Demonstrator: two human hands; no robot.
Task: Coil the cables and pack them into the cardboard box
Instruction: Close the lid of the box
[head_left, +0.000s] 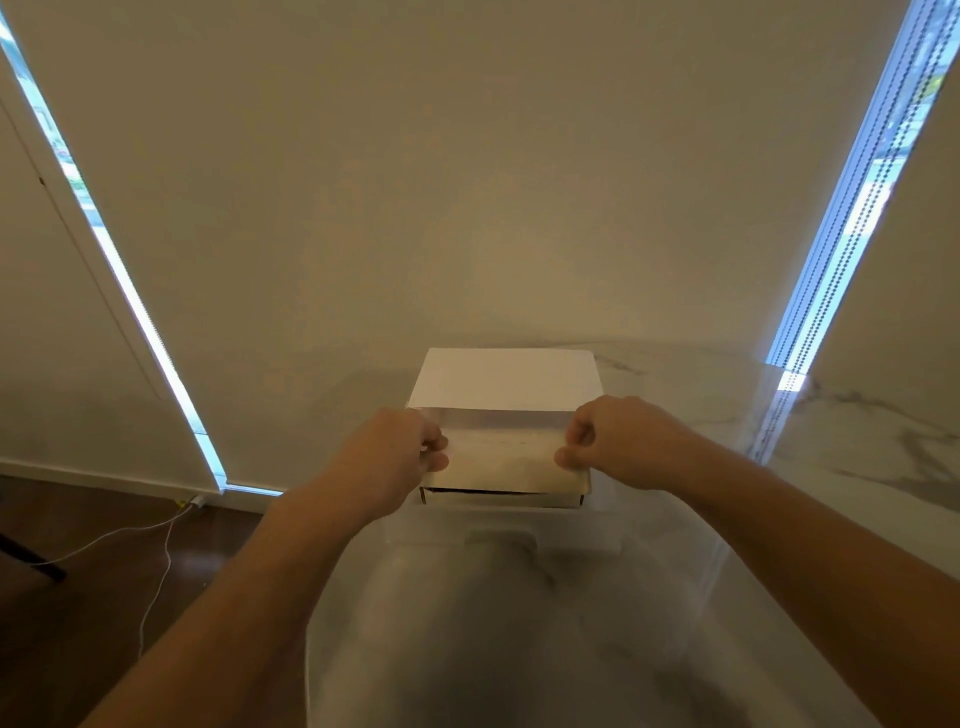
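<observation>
Head view, looking forward and down. Just below centre, a cardboard box (506, 415) on a pale marble-veined table (857, 441), the far side close to a drawn cream blind (467, 182). White lid panel on top, sloping away toward twelve o'clock; brownish front flap folded down toward six o'clock, with a dark slit showing under its lower edge. Contents hidden; no cables visible inside or on the table.

At nine o'clock of the box, the left hand (400, 452): fingers curled, thumb and fingertips pinching the left edge of the front flap. At three o'clock of the box, the right hand (618, 441): likewise curled into a near fist, thumb and forefinger pinching the right edge of the same flap. Both forearms bare, reaching in from seven and five o'clock of the frame. Whether the flap is pressed fully home: cannot tell.

Toward six o'clock, a blurred grey shadow across the tabletop between the arms. At eight o'clock of the frame, dark wooden floor (104, 597) with a thin white cord (156, 566) trailing from a small plug (196, 501) near the skirting. Bright strips of daylight beside the blind at ten and two o'clock, the right one with bead chains (852, 218) hanging along it.
</observation>
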